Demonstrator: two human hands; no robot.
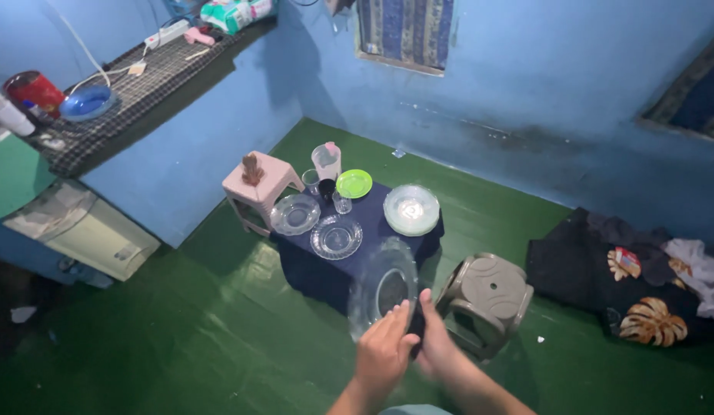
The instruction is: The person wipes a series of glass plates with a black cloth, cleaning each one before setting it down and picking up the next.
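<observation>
Clear glass plate (382, 288) held up on edge, tilted, in front of small table (311, 265) draped in dark blue cloth, near side of it. Left hand (384, 353) flat against plate's lower rim, fingers together, grip pressed on plate's face. Right hand (437, 346) behind lower rim, grip closed against back, mostly hidden, so plate looks sandwiched between both palms; probably held that way to keep slick glass from slipping. Plate blurred, exact finger contact hard to tell.

On table: two more clear glass plates (336, 237) lying flat at near-left, apart from each other; stack of pale glass plates (411, 209) at right end; lime green plate (354, 184) at far side; clear drinking glass (341, 203) and dark cup (326, 188) at centre, close together; second clear glass (311, 180) just left of those. Clear jug with pink lid (326, 161) at far edge. Flat pieces spread out singly, likely for easy pick-up.

Pink plastic stool (261, 188) touching table's left side, small brown object on top. Grey-brown plastic stool (487, 296) just right of table, near right hand. Green floor (180, 330) all round. Heap of dark clothes with leaf print (626, 284) well right of table, against blue wall (526, 92). Shelf with chequered cloth (134, 84) far left of table, carrying blue bowl (86, 101) and red tin (34, 88).
</observation>
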